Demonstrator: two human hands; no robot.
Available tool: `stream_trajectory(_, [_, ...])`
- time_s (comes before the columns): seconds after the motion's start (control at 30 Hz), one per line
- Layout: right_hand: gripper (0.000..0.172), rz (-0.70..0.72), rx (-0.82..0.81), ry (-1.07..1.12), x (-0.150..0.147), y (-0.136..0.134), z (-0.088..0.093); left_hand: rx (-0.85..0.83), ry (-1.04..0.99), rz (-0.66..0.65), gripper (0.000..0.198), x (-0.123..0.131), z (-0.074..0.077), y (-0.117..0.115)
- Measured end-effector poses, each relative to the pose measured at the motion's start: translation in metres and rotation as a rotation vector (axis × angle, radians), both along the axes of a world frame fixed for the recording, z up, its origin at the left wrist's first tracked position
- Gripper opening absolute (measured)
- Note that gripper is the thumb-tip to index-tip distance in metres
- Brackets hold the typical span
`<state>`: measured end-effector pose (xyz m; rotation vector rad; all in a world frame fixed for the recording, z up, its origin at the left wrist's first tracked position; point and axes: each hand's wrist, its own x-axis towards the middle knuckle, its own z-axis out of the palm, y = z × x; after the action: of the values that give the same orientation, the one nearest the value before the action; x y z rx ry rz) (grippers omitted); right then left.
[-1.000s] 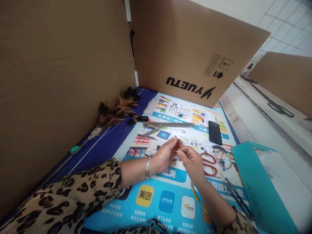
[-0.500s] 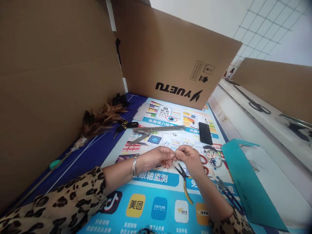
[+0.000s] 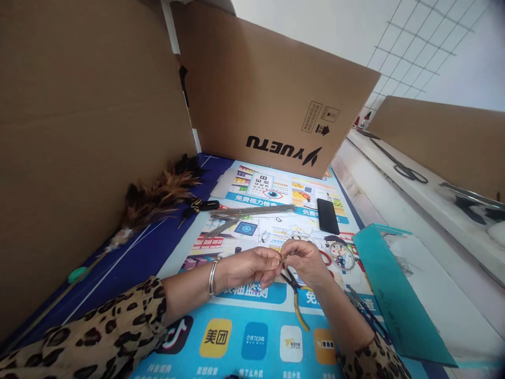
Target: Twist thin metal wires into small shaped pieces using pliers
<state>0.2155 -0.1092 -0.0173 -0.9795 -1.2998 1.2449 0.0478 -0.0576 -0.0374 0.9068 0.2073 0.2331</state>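
Observation:
Over the printed sheet, my left hand (image 3: 256, 266) and my right hand (image 3: 305, 261) meet fingertip to fingertip. Between them is a thin, shiny piece of wire (image 3: 290, 254), pinched by both; its exact shape is too small to make out. Yellow-handled pliers (image 3: 298, 308) lie just below my right hand, with their dark jaws partly behind its fingers. Red-handled scissors (image 3: 327, 258) show in part behind that hand. Beyond both hands, several fine wire bits (image 3: 295, 233) are scattered on the sheet.
A bundle of thin straight wires (image 3: 252, 211) lies farther back, near a black phone (image 3: 327, 216) and keys (image 3: 201, 205). Right are a round clear container (image 3: 341, 256), dark-handled scissors (image 3: 369, 314) and a teal folder (image 3: 398, 300). A feather duster (image 3: 158, 195) leans left; cardboard panels (image 3: 268, 89) stand around.
Both hands stay together, with the fingers shifted slightly; the wire shows more between them. The whole view has moved a little, so things appear slightly farther left.

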Motion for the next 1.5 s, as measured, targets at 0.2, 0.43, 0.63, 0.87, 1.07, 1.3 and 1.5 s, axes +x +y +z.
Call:
stream_trajectory(0.2, [0.004, -0.001, 0.057, 0.041, 0.000, 0.000, -0.004, 0.013, -0.031, -0.009, 0.027, 0.002, -0.003, -0.001])
stream_trajectory(0.43, [0.007, -0.178, 0.018, -0.102, -0.001, 0.000, 0.000, 0.348, 0.137, 0.264, 0.027, 0.003, 0.005, -0.004])
stream_trajectory(0.63, [0.013, -0.312, -0.043, -0.204, -0.008, -0.002, 0.002, 0.922, 0.338, 0.505, 0.030, 0.002, 0.008, -0.002])
stream_trajectory(0.87, [0.015, -0.325, -0.016, -0.267, -0.008, -0.007, 0.002, 0.915, 0.331, 0.469, 0.031, 0.002, 0.002, 0.002])
stream_trajectory(1.07, [0.015, -0.266, 0.020, -0.376, -0.003, -0.006, 0.010, 0.575, 0.209, 0.221, 0.026, 0.002, -0.002, 0.016])
stream_trajectory(1.3, [0.016, -0.189, -0.009, -0.416, -0.005, -0.006, 0.012, 0.321, 0.194, 0.149, 0.025, -0.002, 0.006, 0.016])
stream_trajectory(1.5, [0.019, -0.120, -0.021, -0.474, -0.001, -0.003, 0.015, 0.316, 0.196, 0.216, 0.021, -0.001, 0.005, 0.014])
